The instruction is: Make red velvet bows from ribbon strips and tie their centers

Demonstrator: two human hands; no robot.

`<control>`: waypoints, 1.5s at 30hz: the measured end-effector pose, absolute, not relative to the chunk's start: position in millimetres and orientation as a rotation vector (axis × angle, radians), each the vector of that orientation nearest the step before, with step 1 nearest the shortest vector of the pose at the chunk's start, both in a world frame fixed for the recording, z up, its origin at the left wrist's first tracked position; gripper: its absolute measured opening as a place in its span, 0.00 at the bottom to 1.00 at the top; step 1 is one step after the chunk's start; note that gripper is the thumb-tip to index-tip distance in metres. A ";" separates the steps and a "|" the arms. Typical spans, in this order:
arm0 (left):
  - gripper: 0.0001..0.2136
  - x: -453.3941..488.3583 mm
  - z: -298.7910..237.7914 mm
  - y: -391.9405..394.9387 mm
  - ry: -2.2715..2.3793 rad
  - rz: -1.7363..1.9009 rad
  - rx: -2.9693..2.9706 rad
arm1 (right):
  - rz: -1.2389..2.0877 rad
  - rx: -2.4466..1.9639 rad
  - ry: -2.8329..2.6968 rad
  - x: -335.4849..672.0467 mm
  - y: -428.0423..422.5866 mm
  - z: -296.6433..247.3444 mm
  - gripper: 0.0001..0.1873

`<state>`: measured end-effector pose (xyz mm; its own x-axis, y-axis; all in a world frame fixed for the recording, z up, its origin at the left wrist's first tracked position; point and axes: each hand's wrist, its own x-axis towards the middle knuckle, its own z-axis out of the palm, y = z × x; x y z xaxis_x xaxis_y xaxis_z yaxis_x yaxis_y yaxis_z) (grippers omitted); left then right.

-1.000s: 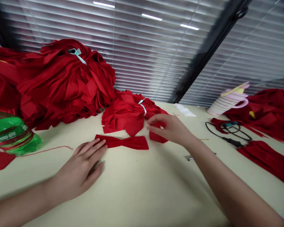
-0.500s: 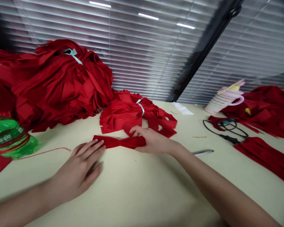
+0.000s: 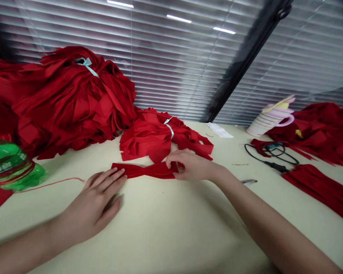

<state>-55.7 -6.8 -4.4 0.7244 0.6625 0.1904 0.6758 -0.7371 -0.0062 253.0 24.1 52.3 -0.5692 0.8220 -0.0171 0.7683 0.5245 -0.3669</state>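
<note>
A red fabric strip (image 3: 148,170), pinched narrow at its middle, lies flat on the pale table. My left hand (image 3: 98,201) rests palm down with its fingers stretched out, the fingertips on the strip's left end. At the other end, my right hand (image 3: 190,165) has finger and thumb curled round the strip, on its upper and lower edges. Just behind the strip sits a small bundle of red fabric strips (image 3: 145,139) tied with a light blue ribbon (image 3: 169,127).
A large tied red fabric pile (image 3: 74,99) rises at the left back, behind a green bottle (image 3: 31,173) wound with red thread. On the right are a pink-and-white cup (image 3: 260,123), a black cable (image 3: 274,165), more red fabric (image 3: 317,186) and a small metal tool (image 3: 249,182). Window blinds (image 3: 165,68) stand behind.
My right hand has slid a little to the right along the strip, towards its end, with the fingers more curled. My left hand stays in place on the left end.
</note>
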 end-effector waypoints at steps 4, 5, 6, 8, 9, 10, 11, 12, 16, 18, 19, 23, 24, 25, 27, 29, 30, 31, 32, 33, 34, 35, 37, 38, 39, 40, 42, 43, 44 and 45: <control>0.24 -55.3 -3.3 -7.9 -1.115 -0.280 -2.844 | 0.501 -1.392 -2.628 255.1 26.5 48.9 0.08; 0.24 -55.4 -3.2 -8.1 -1.114 -0.278 -2.840 | 0.499 -1.396 -2.635 255.8 27.4 48.1 0.07; 0.24 -55.5 -3.1 -8.2 -1.111 -0.273 -2.835 | 0.496 -1.397 -2.641 256.6 28.2 47.5 0.07; 0.24 -55.8 -3.4 -8.0 -1.108 -0.256 -2.827 | 0.495 -1.394 -2.652 258.4 29.9 46.9 0.06; 0.24 -55.9 -3.6 -7.9 -1.106 -0.250 -2.824 | 0.497 -1.391 -2.657 259.3 30.7 46.8 0.06; 0.24 -56.1 -3.9 -7.7 -1.103 -0.247 -2.823 | 0.500 -1.388 -2.662 260.0 31.3 46.8 0.05; 0.24 -56.3 -4.2 -7.5 -1.102 -0.248 -2.822 | 0.503 -1.384 -2.666 260.6 31.8 46.9 0.05; 0.24 -56.5 -4.4 -7.4 -1.100 -0.253 -2.823 | 0.504 -1.380 -2.671 261.2 32.1 47.1 0.05; 0.24 -57.1 -5.0 -7.3 -1.084 -0.289 -2.837 | 0.486 -1.369 -2.683 264.5 31.3 50.7 0.05; 0.24 -56.8 -5.1 -7.2 -1.087 -0.294 -2.838 | 0.462 -1.368 -2.683 266.7 29.6 54.4 0.03; 0.24 -56.6 -5.1 -7.2 -1.093 -0.294 -2.838 | 0.445 -1.368 -2.679 267.0 28.6 56.4 0.03; 0.24 -56.6 -5.0 -7.0 -1.099 -0.299 -2.852 | 0.303 -1.373 -2.578 254.0 24.0 55.9 0.11; 0.24 -56.8 -5.0 -7.0 -1.098 -0.303 -2.856 | 0.248 -1.377 -2.528 246.3 22.5 51.8 0.12; 0.25 -57.0 -5.1 -6.9 -1.097 -0.304 -2.858 | 0.191 -1.377 -2.474 237.3 20.7 46.2 0.13; 0.25 -57.1 -5.3 -6.4 -1.095 -0.302 -2.856 | 0.128 -1.315 -2.434 217.6 16.3 31.5 0.17; 0.25 -56.9 -5.7 -5.6 -1.089 -0.289 -2.852 | 0.081 -1.120 -2.490 200.2 11.2 16.5 0.17; 0.25 -56.6 -6.1 -5.1 -1.086 -0.288 -2.849 | 0.051 -1.077 -2.488 193.7 8.8 10.3 0.16; 0.25 -56.4 -6.5 -4.5 -1.088 -0.287 -2.848 | 0.029 -1.064 -2.483 189.1 6.8 5.5 0.15; 0.25 -56.3 -6.9 -4.0 -1.090 -0.291 -2.847 | 0.013 -1.070 -2.474 186.4 5.3 2.3 0.14; 0.25 -56.2 -7.4 -3.5 -1.092 -0.293 -2.850 | 0.010 -1.099 -2.466 185.2 4.3 0.6 0.14; 0.25 -56.3 -7.8 -3.2 -1.094 -0.298 -2.856 | 0.015 -1.123 -2.467 185.3 3.8 0.1 0.13; 0.25 -56.4 -8.2 -2.9 -1.094 -0.303 -2.866 | 0.024 -1.141 -2.475 186.1 3.8 0.4 0.12; 0.25 -56.8 -8.2 -3.0 -1.089 -0.307 -2.898 | 0.047 -1.168 -2.498 188.3 4.6 2.2 0.11; 0.25 -57.0 -7.8 -3.4 -1.095 -0.328 -2.916 | 0.059 -1.182 -2.511 189.1 5.2 3.2 0.11; 0.24 -57.0 -7.1 -4.1 -1.115 -0.379 -2.932 | 0.072 -1.194 -2.523 189.5 5.8 4.1 0.10; 0.24 -56.8 -6.0 -5.0 -1.147 -0.458 -2.942 | 0.083 -1.206 -2.533 189.5 6.2 5.0 0.10; 0.23 -56.0 -2.8 -7.3 -1.222 -0.674 -2.935 | 0.103 -1.229 -2.553 189.0 6.0 7.6 0.11; 0.23 -55.5 -1.0 -8.7 -1.251 -0.784 -2.920 | 0.110 -1.239 -2.564 188.8 4.9 9.7 0.11; 0.23 -55.0 0.9 -9.9 -1.273 -0.875 -2.903 | 0.117 -1.248 -2.578 189.1 2.9 12.4 0.11; 0.23 -54.6 2.7 -11.1 -1.292 -0.932 -2.891 | 0.124 -1.255 -2.594 190.2 -0.3 15.7 0.10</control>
